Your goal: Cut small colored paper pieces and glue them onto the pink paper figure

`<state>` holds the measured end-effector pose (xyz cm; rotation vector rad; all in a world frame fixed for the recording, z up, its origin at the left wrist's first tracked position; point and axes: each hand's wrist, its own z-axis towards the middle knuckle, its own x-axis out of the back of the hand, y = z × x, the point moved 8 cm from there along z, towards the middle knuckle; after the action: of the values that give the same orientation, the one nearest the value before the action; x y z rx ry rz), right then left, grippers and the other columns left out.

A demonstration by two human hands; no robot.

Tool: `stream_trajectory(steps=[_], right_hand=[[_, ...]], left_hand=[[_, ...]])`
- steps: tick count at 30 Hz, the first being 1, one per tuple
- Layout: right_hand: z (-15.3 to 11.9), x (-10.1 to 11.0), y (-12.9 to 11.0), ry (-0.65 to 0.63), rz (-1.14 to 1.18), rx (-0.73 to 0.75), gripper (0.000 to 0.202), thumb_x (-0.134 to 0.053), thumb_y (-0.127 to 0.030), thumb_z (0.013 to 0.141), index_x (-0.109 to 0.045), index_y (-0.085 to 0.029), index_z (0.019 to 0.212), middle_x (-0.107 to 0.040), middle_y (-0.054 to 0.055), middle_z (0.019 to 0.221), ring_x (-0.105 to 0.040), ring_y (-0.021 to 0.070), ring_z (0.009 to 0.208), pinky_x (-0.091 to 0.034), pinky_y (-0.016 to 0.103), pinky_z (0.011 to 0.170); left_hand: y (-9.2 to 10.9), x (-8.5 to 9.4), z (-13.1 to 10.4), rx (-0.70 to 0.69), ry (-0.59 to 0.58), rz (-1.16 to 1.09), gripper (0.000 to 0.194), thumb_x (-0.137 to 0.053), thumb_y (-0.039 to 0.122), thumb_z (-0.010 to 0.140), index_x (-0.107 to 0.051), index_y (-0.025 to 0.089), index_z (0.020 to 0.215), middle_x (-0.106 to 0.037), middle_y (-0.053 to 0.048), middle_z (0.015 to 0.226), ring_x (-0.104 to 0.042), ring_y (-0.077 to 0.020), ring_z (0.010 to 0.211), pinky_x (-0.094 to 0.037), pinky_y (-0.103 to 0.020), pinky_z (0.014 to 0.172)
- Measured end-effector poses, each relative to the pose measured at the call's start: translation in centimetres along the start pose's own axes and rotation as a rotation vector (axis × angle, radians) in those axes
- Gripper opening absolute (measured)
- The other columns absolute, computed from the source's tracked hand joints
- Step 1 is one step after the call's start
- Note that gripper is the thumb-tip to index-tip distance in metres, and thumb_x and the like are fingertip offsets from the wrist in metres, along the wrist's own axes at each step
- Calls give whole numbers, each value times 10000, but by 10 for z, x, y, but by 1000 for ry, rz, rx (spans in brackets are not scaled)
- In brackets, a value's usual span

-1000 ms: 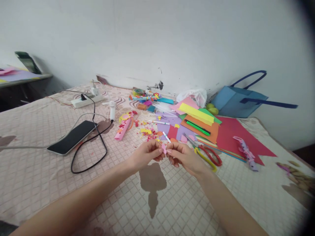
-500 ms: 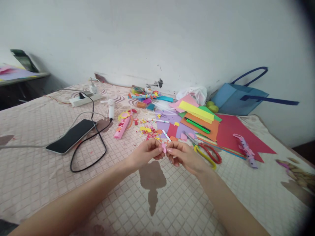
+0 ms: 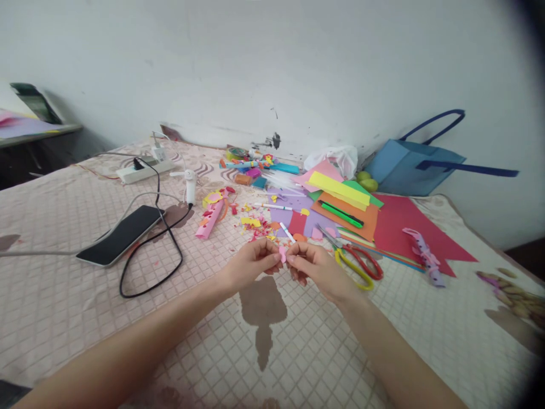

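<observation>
The left hand [image 3: 256, 258] and the right hand [image 3: 313, 266] are meeting above the table [image 3: 319, 346], their thumbs and fingers pinching a small pink paper piece [image 3: 283, 254] from opposite sides. The piece is showing between the fingertips, just in front of a white marker [image 3: 286, 231]. Scissors [image 3: 327, 234] with red and yellow handles are lying just beside the right hand. Beyond the hands, colorful paper scraps [image 3: 252, 222] are spreading next to a purple sheet [image 3: 279, 214], and a decorated pink paper roll [image 3: 209, 222] is lying to their left. Green and black pens [image 3: 343, 216] are resting on an orange sheet [image 3: 369, 226], with a red sheet [image 3: 406, 227] extending to the right. Near the wall, a blue bag [image 3: 413, 167] is standing. At left, a black-screened device [image 3: 121, 236] is lying near a looping black cable [image 3: 181, 250], while a power strip [image 3: 145, 172] is sitting farther back.
</observation>
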<state>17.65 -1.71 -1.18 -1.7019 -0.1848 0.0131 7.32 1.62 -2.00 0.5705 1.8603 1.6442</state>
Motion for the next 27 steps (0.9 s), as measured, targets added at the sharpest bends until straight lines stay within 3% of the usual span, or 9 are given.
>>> stream_trajectory(steps=[5, 12, 20, 27], right_hand=[[-5, 4, -15, 170, -299, 142, 72, -536, -246, 767, -527, -188, 725, -537, -17, 646, -501, 92, 516, -389, 202, 436], [-13, 0, -29, 274, -559, 328, 72, -497, -161, 767, -532, -203, 721, -579, -5, 692, -538, 125, 604, -409, 224, 513], [-19, -2, -37, 352, -758, 405, 89, -486, -125, 753, -525, -202, 734, -584, 17, 727, -559, 151, 662, -417, 250, 580], [-20, -1, -36, 379, -786, 411, 88, -485, -131, 761, -530, -206, 745, -592, 15, 741, -545, 143, 633, -412, 256, 581]], left_hand=[[6, 8, 1, -99, 93, 114, 258, -671, 346, 703, -546, 132, 774, -537, 7, 677, -499, -83, 592, -420, -228, 566], [6, 2, 0, -99, 58, 121, 195, -626, 302, 737, -569, 125, 794, -584, -21, 710, -553, -109, 640, -455, -255, 617], [12, 12, -3, -144, 181, 169, 145, -620, 253, 740, -547, 129, 756, -557, -3, 672, -524, -96, 599, -432, -236, 573], [12, 4, -3, -145, 114, 110, 107, -598, 213, 740, -578, 121, 790, -583, -18, 723, -543, -97, 643, -447, -238, 628]])
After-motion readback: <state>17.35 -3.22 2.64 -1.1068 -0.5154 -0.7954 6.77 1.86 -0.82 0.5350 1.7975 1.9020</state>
